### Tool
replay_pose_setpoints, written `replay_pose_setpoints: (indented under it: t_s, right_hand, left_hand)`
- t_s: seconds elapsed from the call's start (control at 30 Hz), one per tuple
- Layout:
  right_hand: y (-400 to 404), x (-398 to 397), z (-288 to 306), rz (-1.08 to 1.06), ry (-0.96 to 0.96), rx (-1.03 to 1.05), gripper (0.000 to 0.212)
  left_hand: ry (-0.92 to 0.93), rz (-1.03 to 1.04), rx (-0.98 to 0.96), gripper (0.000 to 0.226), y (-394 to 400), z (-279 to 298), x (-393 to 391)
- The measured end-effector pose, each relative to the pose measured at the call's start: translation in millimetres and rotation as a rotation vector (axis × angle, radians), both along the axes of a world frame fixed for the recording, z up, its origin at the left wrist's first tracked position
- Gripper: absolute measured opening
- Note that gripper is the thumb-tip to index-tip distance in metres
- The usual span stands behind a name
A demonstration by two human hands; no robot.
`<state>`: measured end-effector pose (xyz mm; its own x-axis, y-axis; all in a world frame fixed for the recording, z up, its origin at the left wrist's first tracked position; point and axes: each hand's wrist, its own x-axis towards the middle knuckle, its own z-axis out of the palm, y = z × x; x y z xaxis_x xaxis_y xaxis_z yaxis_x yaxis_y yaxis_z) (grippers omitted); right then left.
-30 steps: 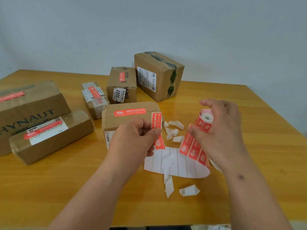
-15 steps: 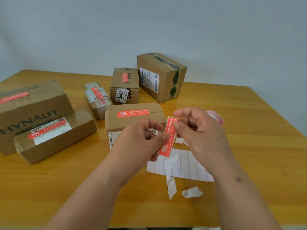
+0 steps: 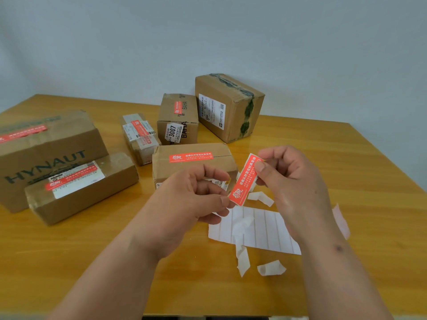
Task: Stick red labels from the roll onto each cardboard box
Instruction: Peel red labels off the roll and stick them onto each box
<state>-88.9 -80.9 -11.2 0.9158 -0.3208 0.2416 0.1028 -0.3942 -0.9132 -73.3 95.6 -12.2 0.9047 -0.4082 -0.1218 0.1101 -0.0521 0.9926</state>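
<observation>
Wooden table [image 3: 346, 181] | both hands now pinch red label [image 3: 245, 180] | roll released

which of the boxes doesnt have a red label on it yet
The far box with dark green tape, standing at the back right. It shows only a white shipping label, while the other five boxes each carry a red label on top.

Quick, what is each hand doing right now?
Left hand: pinching the lower end of the red label.
Right hand: pinching the label's upper end.
</observation>
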Motion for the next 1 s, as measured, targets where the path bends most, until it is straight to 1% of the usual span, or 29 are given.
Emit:
replay_pose_setpoints:
  t_s: [0.23,0.53,0.6,0.67,0.73,0.77,0.8,0.87,0.93,1.0]
  right_hand:
    - [0,0,0,0.014,-0.002,0.001,0.004]
    - [0,2,-4,0.018,-0.007,-0.075,0.003]
    - [0,1,-5,0.020,0.006,-0.117,0.006]
    - [1,1,-6,0.028,0.039,-0.207,0.007]
    - [2,0,-8,0.005,0.024,-0.338,0.019]
    - [2,-2,-7,-0.018,-0.014,-0.375,0.020]
    - [3,-4,-4,-0.032,-0.064,-0.383,0.016]
    - [4,-9,2,0.020,-0.139,-0.376,0.008]
    - [6,-12,4,0.135,-0.118,-0.390,0.009]
    - [8,-12,1,0.215,-0.074,-0.445,0.008]
  left_hand:
    - [0.005,0.050,-0.008,0.027,-1,-1,-1]
    - [-0.049,0.079,-0.035,0.016,-4,1,-2]
    - [-0.061,0.088,-0.038,0.017,-4,0,-3]
    - [-0.075,0.101,-0.038,0.017,-5,-1,-3]
    - [-0.098,0.121,-0.029,0.017,-5,-1,-3]
    - [-0.116,0.134,-0.018,0.017,-5,-1,-3]
    - [-0.140,0.149,0.002,0.017,-6,-1,-3]
    - [-0.212,0.184,0.079,0.017,-7,0,-4]
    - [-0.298,0.220,0.170,0.019,-9,0,-4]
    - [-0.352,0.238,0.221,0.021,-12,2,-5]
